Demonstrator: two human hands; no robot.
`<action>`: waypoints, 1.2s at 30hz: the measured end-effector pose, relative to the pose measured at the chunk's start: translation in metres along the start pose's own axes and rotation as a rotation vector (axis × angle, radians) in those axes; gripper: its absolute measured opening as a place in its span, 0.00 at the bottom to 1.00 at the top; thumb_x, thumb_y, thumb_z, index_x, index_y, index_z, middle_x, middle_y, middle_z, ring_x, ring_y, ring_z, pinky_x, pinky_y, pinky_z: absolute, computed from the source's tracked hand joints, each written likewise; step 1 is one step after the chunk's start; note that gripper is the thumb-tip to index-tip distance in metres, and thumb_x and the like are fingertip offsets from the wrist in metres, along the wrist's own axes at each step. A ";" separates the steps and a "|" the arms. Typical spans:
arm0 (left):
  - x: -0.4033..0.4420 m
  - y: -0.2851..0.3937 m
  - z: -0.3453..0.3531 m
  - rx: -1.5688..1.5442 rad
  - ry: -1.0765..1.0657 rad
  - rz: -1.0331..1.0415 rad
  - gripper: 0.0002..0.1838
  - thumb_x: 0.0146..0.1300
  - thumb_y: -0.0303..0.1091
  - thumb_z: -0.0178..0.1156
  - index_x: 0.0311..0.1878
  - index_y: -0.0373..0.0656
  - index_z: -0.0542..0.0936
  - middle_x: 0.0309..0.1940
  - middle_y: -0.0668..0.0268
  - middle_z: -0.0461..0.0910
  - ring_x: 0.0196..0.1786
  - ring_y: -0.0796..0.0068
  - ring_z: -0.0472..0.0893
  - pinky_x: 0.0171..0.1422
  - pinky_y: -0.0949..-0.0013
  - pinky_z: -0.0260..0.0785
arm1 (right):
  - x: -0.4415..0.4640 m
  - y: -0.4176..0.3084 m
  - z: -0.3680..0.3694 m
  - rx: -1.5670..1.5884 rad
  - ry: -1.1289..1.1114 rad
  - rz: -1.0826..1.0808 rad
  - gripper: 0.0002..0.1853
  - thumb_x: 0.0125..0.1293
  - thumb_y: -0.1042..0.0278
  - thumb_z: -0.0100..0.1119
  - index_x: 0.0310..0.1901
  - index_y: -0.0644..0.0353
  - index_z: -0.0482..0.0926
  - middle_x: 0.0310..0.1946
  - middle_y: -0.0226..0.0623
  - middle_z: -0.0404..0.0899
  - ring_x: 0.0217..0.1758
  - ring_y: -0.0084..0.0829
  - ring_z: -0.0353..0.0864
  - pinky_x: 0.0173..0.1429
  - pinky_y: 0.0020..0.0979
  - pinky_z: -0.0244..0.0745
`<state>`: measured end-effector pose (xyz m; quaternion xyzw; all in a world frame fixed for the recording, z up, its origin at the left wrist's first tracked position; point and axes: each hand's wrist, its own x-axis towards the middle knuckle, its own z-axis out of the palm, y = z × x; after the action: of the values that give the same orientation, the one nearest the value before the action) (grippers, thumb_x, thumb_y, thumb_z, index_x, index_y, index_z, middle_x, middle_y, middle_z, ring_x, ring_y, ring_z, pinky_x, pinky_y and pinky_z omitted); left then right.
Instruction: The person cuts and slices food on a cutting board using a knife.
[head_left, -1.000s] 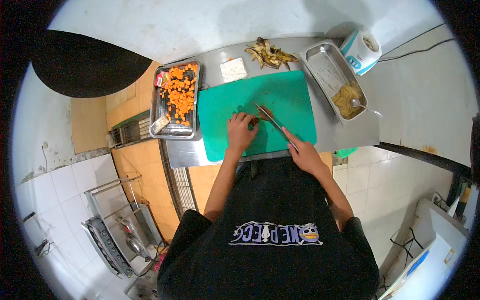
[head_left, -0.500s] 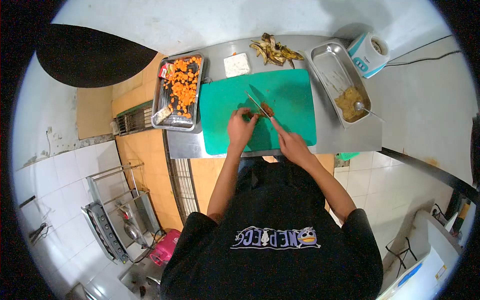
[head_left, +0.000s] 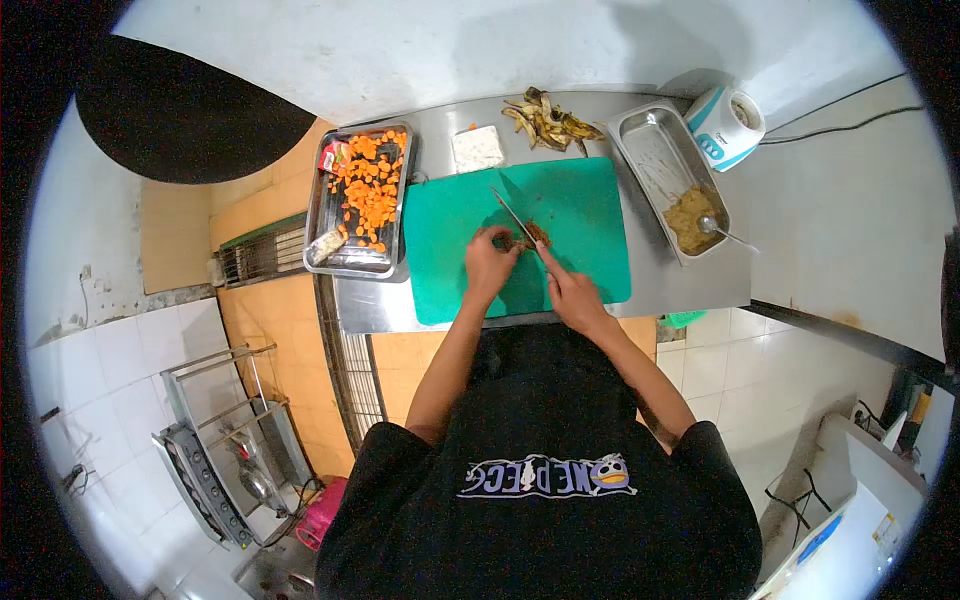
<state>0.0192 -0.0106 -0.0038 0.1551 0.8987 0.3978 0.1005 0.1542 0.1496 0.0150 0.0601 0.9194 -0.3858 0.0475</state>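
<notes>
A green cutting board (head_left: pixel 455 215) lies on the steel table. My right hand (head_left: pixel 577 300) is closed round the handle of a kitchen knife (head_left: pixel 512 211), its blade slanting up and left over the board. Against the blade's right side is a small heap of brown chopped food (head_left: pixel 539 236), with a few crumbs about it. Fingers curled, my left hand (head_left: pixel 488 264) pinches a small brown piece of food (head_left: pixel 517 244) just left of the blade. What kind of food it is, I cannot make out.
Left of the board stands a steel tray (head_left: pixel 402 205) with cut orange carrots (head_left: pixel 372 190). Behind it sit a white block (head_left: pixel 478 149) and banana peels (head_left: pixel 548 122). At right are a steel pan (head_left: pixel 625 150) of yellowish mash (head_left: pixel 690 218) with a spoon (head_left: pixel 712 226), and a white-and-teal appliance (head_left: pixel 722 130).
The view has shifted a little, so the board and trays sit lower in the frame. Both hands stay at the brown food, and the knife remains over the board.
</notes>
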 end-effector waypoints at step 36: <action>-0.014 -0.002 -0.020 0.215 -0.077 0.289 0.16 0.61 0.44 0.73 0.53 0.57 0.85 0.61 0.73 0.82 0.50 0.59 0.88 0.47 0.53 0.83 | -0.008 -0.025 0.025 0.137 0.156 0.122 0.38 0.77 0.69 0.51 0.85 0.39 0.52 0.26 0.63 0.79 0.25 0.64 0.79 0.38 0.62 0.76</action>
<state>0.0258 -0.0308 0.0086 0.3076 0.8998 0.3037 0.0594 0.1595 0.1136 0.0164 0.1488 0.8864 -0.4384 -0.0052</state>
